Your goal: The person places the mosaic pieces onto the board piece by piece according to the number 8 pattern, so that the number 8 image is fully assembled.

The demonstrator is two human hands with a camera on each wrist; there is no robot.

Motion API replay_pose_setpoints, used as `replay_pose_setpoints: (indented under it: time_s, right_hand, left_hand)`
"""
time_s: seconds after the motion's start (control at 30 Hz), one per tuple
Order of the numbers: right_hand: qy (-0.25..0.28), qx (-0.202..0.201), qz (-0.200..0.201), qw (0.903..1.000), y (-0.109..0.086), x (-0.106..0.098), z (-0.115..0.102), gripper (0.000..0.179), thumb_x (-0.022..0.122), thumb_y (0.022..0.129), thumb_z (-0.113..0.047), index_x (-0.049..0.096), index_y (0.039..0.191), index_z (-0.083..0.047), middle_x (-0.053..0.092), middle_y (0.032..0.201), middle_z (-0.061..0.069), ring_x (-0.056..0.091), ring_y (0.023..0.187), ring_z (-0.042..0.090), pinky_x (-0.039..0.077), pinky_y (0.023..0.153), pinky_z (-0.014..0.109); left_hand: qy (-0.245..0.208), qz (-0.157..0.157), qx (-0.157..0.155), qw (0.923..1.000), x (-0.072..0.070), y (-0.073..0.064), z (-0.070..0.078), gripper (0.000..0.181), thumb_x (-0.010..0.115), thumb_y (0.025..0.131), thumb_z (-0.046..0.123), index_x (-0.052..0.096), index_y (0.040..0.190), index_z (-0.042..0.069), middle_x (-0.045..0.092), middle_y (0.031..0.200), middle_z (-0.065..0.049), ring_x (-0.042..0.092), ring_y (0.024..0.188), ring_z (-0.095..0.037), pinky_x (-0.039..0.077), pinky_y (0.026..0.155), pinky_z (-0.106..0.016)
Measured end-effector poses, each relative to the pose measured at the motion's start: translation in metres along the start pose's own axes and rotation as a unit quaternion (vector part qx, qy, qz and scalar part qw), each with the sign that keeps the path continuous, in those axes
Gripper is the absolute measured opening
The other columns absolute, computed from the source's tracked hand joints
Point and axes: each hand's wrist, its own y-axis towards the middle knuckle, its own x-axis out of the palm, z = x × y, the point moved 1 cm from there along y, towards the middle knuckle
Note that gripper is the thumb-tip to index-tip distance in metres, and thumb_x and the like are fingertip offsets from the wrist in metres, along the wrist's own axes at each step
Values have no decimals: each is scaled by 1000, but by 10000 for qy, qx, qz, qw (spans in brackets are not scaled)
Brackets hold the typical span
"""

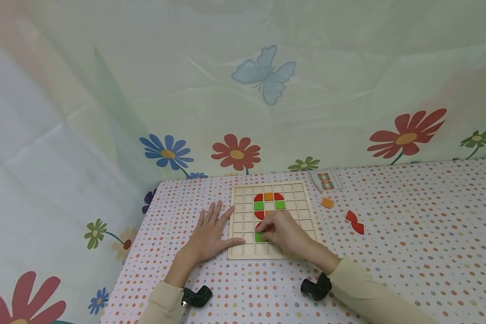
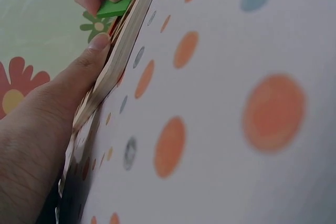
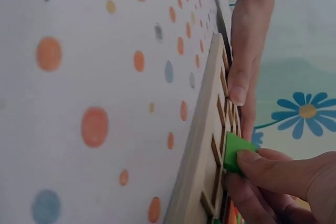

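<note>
My right hand point(image 1: 287, 230) pinches a green square tile point(image 3: 235, 151) between thumb and fingers, low over the near part of the wooden grid board point(image 1: 249, 257). Seen from the left wrist, the tile point(image 2: 116, 8) is tilted against the board. My left hand point(image 1: 206, 237) lies with fingers spread at the board's left side, its thumb reaching over the rim. Farther up the grid sit red rounded-corner tiles point(image 1: 279, 196), an orange square point(image 1: 268, 196) and green squares point(image 1: 280, 205). The right hand partly covers other tiles in the middle columns.
Right of the board lie a loose orange square point(image 1: 327, 203) and two red rounded tiles point(image 1: 357, 228). A printed pattern card point(image 1: 337, 175) lies behind them near the back edge. Everything stands on a dotted tablecloth point(image 1: 413, 216), with a flowered curtain point(image 1: 328, 112) behind.
</note>
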Motion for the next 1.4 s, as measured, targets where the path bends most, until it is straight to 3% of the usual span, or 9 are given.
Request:
replay_pose_setpoints:
  time_s: [0.57, 0.8, 0.97, 1.23, 1.4]
  right_hand:
    - [-672, 531, -166, 9962, 5, 10, -17, 15, 80, 83, 12, 81, 94, 2, 67, 89, 2, 59, 82, 12, 54, 72, 24]
    - [-1202, 50, -208, 9925, 7, 14, -18, 12, 75, 87, 14, 82, 93, 6, 68, 89, 6, 65, 90, 23, 59, 79, 31]
    - [-1176, -83, -151, 9929, 3, 13, -16, 13, 75, 88, 13, 82, 95, 5, 67, 90, 6, 64, 89, 22, 57, 77, 29]
    - [-683, 153, -208, 9973, -25, -6, -12, 22, 71, 89, 11, 80, 106, 0, 72, 112, 8, 65, 95, 19, 55, 78, 28]
    - [-856, 283, 328, 9954, -55, -25, -5, 26, 74, 86, 11, 82, 102, -8, 62, 126, 12, 65, 104, 25, 57, 80, 32]
  left_hand:
    - [-75, 150, 110, 9998, 0, -4, -5, 103, 53, 90, 82, 26, 168, 22, 11, 175, -16, 4, 162, -36, 3, 129, -59]
    - [-50, 122, 72, 9999, -3, -4, -5, 99, 57, 92, 77, 24, 169, 23, 10, 175, -16, 2, 162, -36, 4, 129, -60]
    - [-70, 121, 44, 9999, -3, -4, -5, 101, 58, 91, 78, 24, 169, 23, 10, 175, -15, 2, 162, -35, 3, 129, -59]
    - [-81, 52, 58, 9999, 0, -2, -3, 100, 56, 92, 78, 22, 169, 25, 8, 175, -13, 0, 162, -33, 1, 130, -57]
    - [-155, 164, 221, 9995, 1, -2, -3, 101, 55, 91, 80, 24, 169, 22, 11, 175, -16, 3, 161, -37, 4, 129, -60]
